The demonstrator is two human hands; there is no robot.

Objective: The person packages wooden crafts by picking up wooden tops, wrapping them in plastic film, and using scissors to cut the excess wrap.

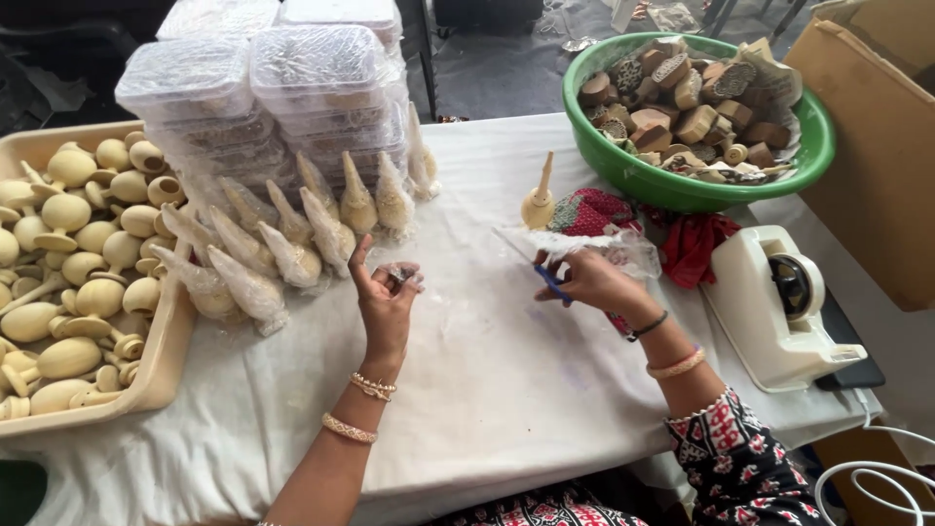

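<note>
**Bare top stands just beyond the right hand; film held between both hands**

Left hand (385, 292): palm up, thumb raised, fingers curled around a small crumpled piece of clear film (401, 276). Closed on it, loosely.

Right hand (589, 281): closed around blue scissors (553, 284), whose handle shows under the fingers. The same hand also touches a sheet of clear wrap (594, 245) that runs up and left from the knuckles. Blade position: cannot tell.

Unwrapped wooden top (538, 203): stands upright on the white cloth (487, 370), long axis vertical, thin stem up, round body down. It lies just beyond the right hand and slightly left of it, beside a red cloth bundle (592, 209). The right hand is clearly nearer; the left is well apart, down and to the left.

Wrapped tops (292, 244): a row lying tilted beyond and left of the left hand, points up and away, near the stacked clear boxes (292, 78).

Also present: beige tray (166, 365) of bare tops at far left; green bowl (701, 190) of carved wooden blocks at far right; tape dispenser (774, 302) right of the right wrist.
</note>
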